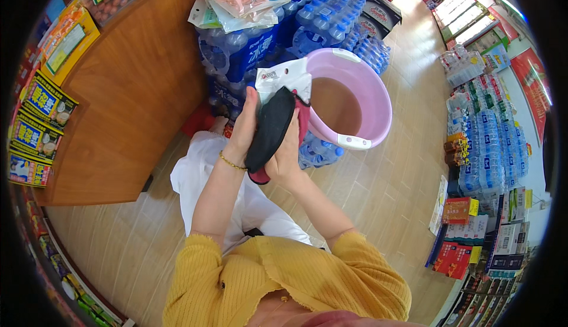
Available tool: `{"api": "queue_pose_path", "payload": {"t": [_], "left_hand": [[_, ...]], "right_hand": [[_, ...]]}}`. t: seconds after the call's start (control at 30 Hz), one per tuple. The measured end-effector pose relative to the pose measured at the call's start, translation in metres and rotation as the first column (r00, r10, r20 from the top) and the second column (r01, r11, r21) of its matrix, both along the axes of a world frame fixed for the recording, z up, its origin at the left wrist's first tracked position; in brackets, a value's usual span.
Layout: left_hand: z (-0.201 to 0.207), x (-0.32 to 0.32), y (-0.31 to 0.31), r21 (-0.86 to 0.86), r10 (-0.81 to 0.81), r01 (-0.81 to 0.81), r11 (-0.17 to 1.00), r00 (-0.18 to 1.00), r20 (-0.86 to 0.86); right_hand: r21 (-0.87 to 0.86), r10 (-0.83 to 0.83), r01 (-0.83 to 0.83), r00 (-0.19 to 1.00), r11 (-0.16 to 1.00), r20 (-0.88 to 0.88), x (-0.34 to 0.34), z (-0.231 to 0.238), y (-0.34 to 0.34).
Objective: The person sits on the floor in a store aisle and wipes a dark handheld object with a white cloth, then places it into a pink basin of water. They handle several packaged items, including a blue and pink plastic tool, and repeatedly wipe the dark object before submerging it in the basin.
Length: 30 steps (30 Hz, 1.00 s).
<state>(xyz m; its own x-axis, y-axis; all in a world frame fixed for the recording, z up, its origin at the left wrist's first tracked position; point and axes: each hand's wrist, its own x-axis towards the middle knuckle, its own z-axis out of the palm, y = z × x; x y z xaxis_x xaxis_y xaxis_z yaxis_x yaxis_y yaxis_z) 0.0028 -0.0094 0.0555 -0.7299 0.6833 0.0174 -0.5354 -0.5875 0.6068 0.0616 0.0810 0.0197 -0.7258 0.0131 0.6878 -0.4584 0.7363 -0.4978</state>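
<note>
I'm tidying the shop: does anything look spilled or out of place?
The pink basin looks odd: murky brown liquid sits right by packs of bottled water. No spill shows on the floor. The black item in the left hand and right hand shows no clear damage.

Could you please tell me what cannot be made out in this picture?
All in the head view:
- Left hand: most fingers hidden by the hand itself and the held things.
- Right hand: fingertips hidden by the black fabric piece.
- Dark red fabric: largely covered by the black piece.
- Pink basin: bottom hidden under brownish contents.
- Lower-left shelf goods: small, cut off by the dark rim.
</note>
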Motion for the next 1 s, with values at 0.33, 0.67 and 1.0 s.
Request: {"api": "queue_pose_path", "payload": {"t": [0.33,0.67,1.0], "left_hand": [[-0.005,0.011,0.017,0.034,0.039,-0.03,0.999,0.95,-0.309],[-0.009,0.003,0.014,-0.169,0.121,-0.209,0.963,0.899,-0.42],[0.005,0.01,0.02,-0.174,0.178,-0.317,0.932,0.821,-0.542]], "right_hand": [[-0.087,-0.207,0.204,0.978,0.975,-0.033,-0.019,0.039,0.034],[0.14,-0.078,0.079,0.997,0.987,-0.013,-0.019,0.048,0.028],[-0.739,-0.002,-0.005,1.0,0.673,-0.01,-0.025,0.029,0.032]]}}
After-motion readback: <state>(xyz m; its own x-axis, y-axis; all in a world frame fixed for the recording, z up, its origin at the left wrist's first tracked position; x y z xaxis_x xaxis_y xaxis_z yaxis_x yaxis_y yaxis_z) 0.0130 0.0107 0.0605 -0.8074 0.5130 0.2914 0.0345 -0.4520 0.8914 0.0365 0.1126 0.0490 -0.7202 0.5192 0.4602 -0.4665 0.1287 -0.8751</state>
